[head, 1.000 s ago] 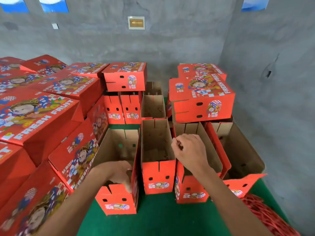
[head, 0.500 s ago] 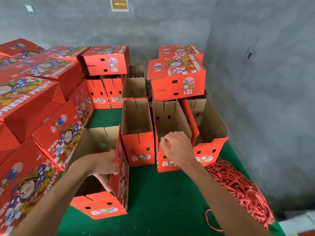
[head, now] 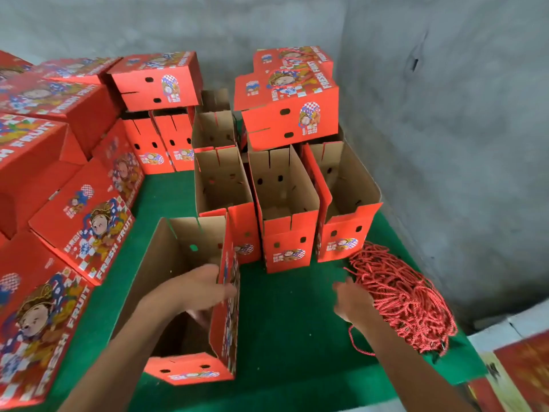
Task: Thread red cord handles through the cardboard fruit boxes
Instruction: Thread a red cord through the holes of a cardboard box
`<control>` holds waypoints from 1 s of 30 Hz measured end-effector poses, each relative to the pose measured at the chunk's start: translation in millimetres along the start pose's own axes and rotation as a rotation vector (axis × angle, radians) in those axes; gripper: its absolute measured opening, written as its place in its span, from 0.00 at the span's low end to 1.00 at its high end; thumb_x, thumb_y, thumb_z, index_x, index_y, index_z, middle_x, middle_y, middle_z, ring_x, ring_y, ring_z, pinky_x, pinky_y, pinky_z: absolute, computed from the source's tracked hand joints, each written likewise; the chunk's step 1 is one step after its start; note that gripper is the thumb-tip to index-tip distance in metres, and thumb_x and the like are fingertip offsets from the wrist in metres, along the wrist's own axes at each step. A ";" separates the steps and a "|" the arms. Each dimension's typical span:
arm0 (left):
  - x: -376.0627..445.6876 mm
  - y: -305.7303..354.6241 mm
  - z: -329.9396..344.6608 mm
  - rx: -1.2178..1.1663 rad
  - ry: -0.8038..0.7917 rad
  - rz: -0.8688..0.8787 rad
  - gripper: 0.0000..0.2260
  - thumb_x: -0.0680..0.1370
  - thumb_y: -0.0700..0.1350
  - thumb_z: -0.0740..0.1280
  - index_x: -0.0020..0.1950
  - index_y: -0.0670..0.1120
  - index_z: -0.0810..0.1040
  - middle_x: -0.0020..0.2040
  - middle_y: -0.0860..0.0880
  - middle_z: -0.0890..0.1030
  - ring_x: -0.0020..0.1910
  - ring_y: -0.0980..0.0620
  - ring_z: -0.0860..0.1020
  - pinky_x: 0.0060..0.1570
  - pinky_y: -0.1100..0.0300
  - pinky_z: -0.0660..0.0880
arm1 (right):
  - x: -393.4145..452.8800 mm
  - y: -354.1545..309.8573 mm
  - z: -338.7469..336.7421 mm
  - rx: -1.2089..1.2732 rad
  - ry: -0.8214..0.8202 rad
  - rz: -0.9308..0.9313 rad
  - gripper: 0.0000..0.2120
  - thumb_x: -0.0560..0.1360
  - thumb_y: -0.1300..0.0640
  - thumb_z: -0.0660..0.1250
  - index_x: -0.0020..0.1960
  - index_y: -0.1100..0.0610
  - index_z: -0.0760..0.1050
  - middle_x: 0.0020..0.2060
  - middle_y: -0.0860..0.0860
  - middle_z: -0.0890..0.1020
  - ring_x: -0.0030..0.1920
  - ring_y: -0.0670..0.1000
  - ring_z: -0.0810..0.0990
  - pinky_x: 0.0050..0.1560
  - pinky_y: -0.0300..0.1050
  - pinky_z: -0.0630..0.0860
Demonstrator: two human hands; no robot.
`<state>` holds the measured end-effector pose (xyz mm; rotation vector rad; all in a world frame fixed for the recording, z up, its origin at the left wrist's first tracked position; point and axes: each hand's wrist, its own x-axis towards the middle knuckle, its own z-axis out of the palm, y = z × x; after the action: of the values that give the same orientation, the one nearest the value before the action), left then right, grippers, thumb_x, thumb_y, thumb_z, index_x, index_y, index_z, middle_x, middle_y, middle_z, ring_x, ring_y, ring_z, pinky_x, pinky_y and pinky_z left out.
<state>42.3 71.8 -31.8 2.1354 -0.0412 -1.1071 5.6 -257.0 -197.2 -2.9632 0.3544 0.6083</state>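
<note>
On the green worktop, the right hand has left the middle box and, blurred but seemingly open and empty, reaches the red cord pile for a fresh handle, while the left hand grips the near box wall.

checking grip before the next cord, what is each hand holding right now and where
The left hand grips the nearest open box by the top edge of its right side wall. The right hand touches the red cord pile; whether it holds a cord cannot be told.
</note>
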 end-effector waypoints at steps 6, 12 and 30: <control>24.4 -2.4 -3.3 -0.089 0.070 0.058 0.05 0.81 0.49 0.65 0.55 0.58 0.70 0.46 0.53 0.87 0.46 0.56 0.86 0.37 0.58 0.83 | -10.9 29.0 37.5 -0.084 -0.163 0.009 0.25 0.79 0.58 0.72 0.73 0.61 0.68 0.71 0.61 0.72 0.65 0.59 0.80 0.65 0.52 0.78; 22.9 -1.9 -0.1 -0.160 -0.068 -0.011 0.11 0.79 0.43 0.64 0.59 0.52 0.68 0.48 0.49 0.87 0.50 0.45 0.86 0.46 0.47 0.84 | -5.5 7.3 34.0 -0.131 -0.216 -0.013 0.15 0.78 0.59 0.70 0.63 0.62 0.76 0.49 0.53 0.82 0.54 0.56 0.85 0.52 0.48 0.81; 29.5 23.7 36.5 -0.358 0.110 0.038 0.15 0.81 0.58 0.65 0.61 0.50 0.76 0.55 0.46 0.85 0.56 0.44 0.83 0.62 0.44 0.77 | -31.6 -38.0 33.5 0.551 -0.128 -0.078 0.09 0.79 0.52 0.67 0.45 0.56 0.74 0.40 0.55 0.85 0.41 0.54 0.84 0.42 0.49 0.78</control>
<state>41.2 23.2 -51.6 1.8613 0.1552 -0.8974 -25.9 -208.9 -213.5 -2.3885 0.3282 0.5755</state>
